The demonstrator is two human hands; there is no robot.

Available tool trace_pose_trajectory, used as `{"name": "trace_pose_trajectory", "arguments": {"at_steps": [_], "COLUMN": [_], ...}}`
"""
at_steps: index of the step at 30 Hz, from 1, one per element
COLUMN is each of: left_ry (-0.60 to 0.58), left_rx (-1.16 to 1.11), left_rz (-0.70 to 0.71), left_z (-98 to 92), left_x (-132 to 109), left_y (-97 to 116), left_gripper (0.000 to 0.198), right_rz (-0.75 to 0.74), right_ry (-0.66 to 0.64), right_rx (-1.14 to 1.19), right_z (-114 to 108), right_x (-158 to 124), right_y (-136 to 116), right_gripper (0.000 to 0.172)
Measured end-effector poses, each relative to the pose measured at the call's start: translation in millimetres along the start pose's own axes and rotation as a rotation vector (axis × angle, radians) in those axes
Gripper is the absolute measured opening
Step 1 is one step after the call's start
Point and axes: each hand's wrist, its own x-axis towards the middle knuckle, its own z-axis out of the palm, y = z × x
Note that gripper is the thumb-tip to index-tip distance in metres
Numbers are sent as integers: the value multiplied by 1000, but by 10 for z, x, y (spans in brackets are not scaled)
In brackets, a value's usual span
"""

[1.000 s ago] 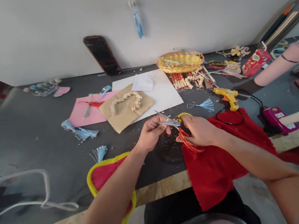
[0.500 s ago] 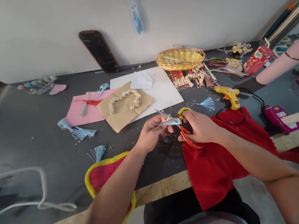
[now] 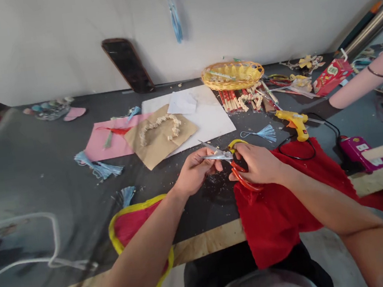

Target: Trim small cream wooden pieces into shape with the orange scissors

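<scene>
My right hand [image 3: 259, 162] has its fingers through the handles of a pair of scissors [image 3: 226, 155], one loop red-orange and the other yellow. The blades stand apart and point left, over the fingers of my left hand [image 3: 195, 171]. Those fingers are pinched around a small pale piece [image 3: 216, 152] at the blades, mostly hidden, its kind unclear. Beyond the hands, a curved string of pale bits [image 3: 161, 125] lies on brown paper [image 3: 154, 155]. Pale crumbs are scattered on the dark table below the hands.
A red cloth [image 3: 275, 217] hangs over the table edge under my right forearm. To the right are a yellow glue gun [image 3: 293, 123], a purple box [image 3: 360, 152] and a pink bottle [image 3: 363, 81]. A wicker basket [image 3: 234, 81] and a phone [image 3: 128, 64] stand near the wall.
Both hands and the scissors hold nearly the same position. The blades remain apart around the small pale piece, and the view has shifted very slightly.
</scene>
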Motion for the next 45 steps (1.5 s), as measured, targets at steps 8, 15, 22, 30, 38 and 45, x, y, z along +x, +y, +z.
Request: {"name": "trace_pose_trajectory", "arguments": {"at_steps": [8, 15, 22, 30, 38, 45], "left_ry": [-6, 9, 5, 69, 146, 153], "left_rx": [22, 74, 54, 114, 152, 177], "left_rz": [9, 6, 11, 43, 31, 46], "left_z": [-16, -39, -20, -16, -5, -1], "left_x": [0, -4, -4, 11, 17, 24], "left_y": [-28, -42, -42, -34, -60, -55], "left_gripper": [27, 26, 27, 25, 30, 34], "right_rz": [-38, -41, -47, -19, 10, 45], "right_ry": [104, 75, 83, 88, 95, 48], "right_rx": [-102, -45, -86, -73, -95, -72], "right_z": [35, 50, 53, 48, 60, 59], "right_x": [27, 29, 34, 30, 35, 32], "right_y": [17, 11, 37, 24, 18, -7], "right_gripper": [45, 43, 49, 45, 45, 48]}}
